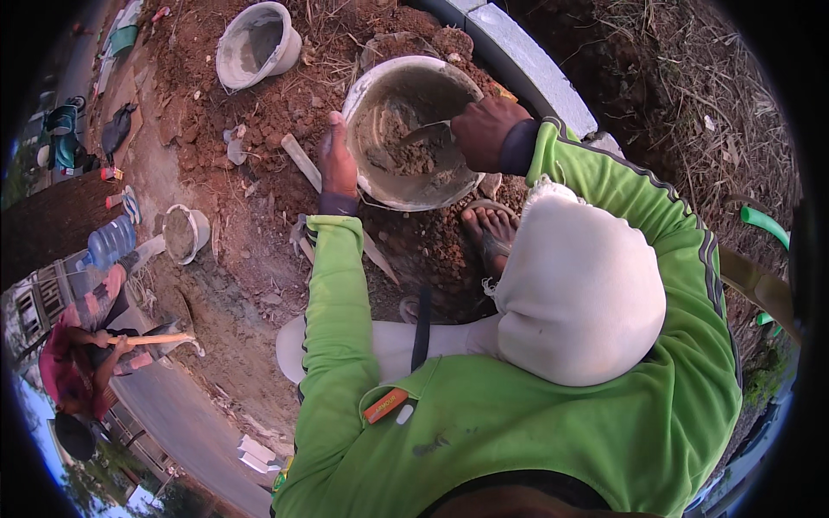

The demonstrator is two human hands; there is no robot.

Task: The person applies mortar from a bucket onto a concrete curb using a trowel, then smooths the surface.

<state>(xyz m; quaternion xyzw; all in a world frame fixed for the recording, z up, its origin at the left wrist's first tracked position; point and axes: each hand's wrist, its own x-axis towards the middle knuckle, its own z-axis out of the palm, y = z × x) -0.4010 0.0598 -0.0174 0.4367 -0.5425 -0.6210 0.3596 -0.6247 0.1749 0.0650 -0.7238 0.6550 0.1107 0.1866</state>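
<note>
A large pale bucket with wet grey-brown mortar inside is tilted toward me on the soil. My left hand holds its left rim from the side, and most of those fingers are hidden. Over the right rim, my right hand is closed in a fist on a trowel, its handle covered by the fingers. The trowel's blade reaches into the bucket just above the mortar. My sandalled foot stands close to the bucket's near right side.
Concrete kerb blocks run past the bucket at upper right. Another pale bucket lies tilted at upper left, and a smaller bucket stands at left. A wooden stick lies beside my left hand. Another person holds a long-handled tool at far left.
</note>
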